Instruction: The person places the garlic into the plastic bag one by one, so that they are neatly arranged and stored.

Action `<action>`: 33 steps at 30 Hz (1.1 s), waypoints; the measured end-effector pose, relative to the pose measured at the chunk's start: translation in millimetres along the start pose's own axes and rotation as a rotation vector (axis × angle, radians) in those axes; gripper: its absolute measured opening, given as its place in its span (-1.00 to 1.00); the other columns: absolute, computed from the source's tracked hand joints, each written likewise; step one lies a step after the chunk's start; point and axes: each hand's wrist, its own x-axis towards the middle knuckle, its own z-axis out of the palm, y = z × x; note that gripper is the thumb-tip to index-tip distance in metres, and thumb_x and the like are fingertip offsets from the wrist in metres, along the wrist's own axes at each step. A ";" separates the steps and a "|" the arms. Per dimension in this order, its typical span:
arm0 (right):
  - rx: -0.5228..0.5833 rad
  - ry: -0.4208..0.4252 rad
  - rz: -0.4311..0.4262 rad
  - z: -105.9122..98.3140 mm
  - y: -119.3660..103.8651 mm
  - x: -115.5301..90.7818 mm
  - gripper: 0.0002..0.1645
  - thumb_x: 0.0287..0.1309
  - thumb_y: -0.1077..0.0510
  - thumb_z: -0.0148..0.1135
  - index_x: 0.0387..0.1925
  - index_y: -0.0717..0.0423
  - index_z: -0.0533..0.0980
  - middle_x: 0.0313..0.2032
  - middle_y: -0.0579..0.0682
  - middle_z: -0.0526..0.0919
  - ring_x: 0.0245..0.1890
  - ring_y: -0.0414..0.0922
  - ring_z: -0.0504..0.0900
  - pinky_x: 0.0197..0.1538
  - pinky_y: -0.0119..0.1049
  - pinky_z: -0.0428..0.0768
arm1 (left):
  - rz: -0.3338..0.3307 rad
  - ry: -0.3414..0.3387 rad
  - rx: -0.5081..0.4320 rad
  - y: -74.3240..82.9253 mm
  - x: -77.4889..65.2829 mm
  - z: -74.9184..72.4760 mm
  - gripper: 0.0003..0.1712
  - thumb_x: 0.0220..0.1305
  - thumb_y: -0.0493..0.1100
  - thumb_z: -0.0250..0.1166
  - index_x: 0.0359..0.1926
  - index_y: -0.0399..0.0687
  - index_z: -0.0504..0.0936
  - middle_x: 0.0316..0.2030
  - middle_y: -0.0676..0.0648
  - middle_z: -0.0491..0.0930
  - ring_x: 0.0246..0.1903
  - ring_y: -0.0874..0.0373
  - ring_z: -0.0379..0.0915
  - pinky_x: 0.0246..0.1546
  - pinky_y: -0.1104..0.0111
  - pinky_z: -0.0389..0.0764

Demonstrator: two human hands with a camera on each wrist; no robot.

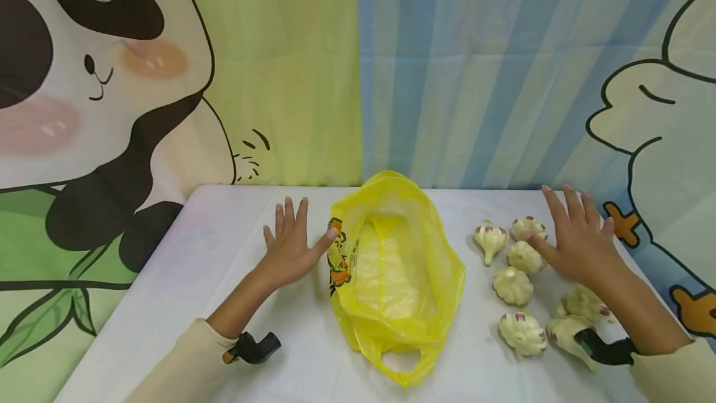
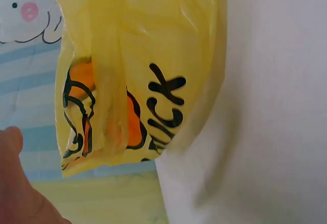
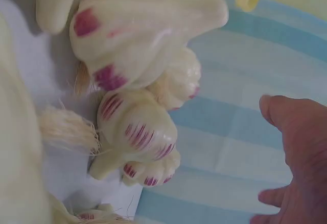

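Observation:
A yellow plastic bag (image 1: 450, 272) stands with its mouth spread open at the middle of the table, a loop handle at its near side. My left hand (image 1: 288, 257) is held to the left of it, fingers straight and spread, the thumb overlapping the bag's printed side in the head view. Black lettering and orange print show on the bag (image 2: 168, 35) in the left wrist view. On the right, my right hand (image 1: 587, 247) hovers by several garlic bulbs (image 1: 513, 285), its fingers spread and holding nothing. The right wrist view shows purple-streaked garlic bulbs (image 3: 138, 35) with roots close up.
The table has a white cloth (image 1: 224, 235). Behind it hangs a printed curtain (image 1: 291, 67) with a panda on the left and a white cartoon figure on the right. Black straps (image 1: 254, 348) sit at both wrists.

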 end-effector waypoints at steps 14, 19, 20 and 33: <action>0.478 0.143 -0.231 3.5 -30.8 -42.3 -0.41 0.18 0.26 0.35 0.25 0.01 0.46 0.24 0.07 0.45 0.29 -0.23 0.32 0.15 -0.41 0.41 | -0.114 -0.064 -0.660 5.6 -0.6 17.5 0.06 0.32 0.38 0.08 0.54 0.14 -0.31 0.52 0.00 -0.31 0.47 0.01 -0.44 0.34 -0.16 -0.19; 0.651 0.069 -0.257 15.4 -38.0 -53.6 -0.48 0.21 0.35 0.28 0.20 0.03 0.49 0.14 -0.02 0.52 0.13 -0.43 0.40 0.03 -0.59 0.42 | -0.065 -0.009 -0.740 6.5 -2.9 27.6 -0.04 0.38 0.36 -0.01 0.54 0.09 -0.25 0.52 0.02 -0.25 0.48 0.04 -0.39 0.37 -0.08 -0.18; 0.666 0.046 -0.262 18.2 -39.1 -55.6 -0.50 0.21 0.36 0.27 0.19 0.05 0.50 0.12 -0.03 0.53 0.12 -0.40 0.43 0.02 -0.55 0.46 | -0.057 0.001 -0.752 6.5 -3.4 29.3 -0.04 0.39 0.35 -0.02 0.54 0.09 -0.25 0.52 0.01 -0.25 0.48 0.04 -0.38 0.38 -0.06 -0.17; 0.656 0.023 -0.167 32.9 -42.9 -81.8 -0.48 0.07 0.27 0.44 0.11 0.12 0.55 0.09 -0.01 0.58 0.03 -0.44 0.49 -0.04 -0.45 0.54 | -0.001 0.051 -0.867 16.2 -5.7 48.3 -0.11 0.45 0.27 -0.03 0.54 0.07 -0.24 0.51 0.02 -0.23 0.47 0.13 -0.34 0.40 0.10 -0.15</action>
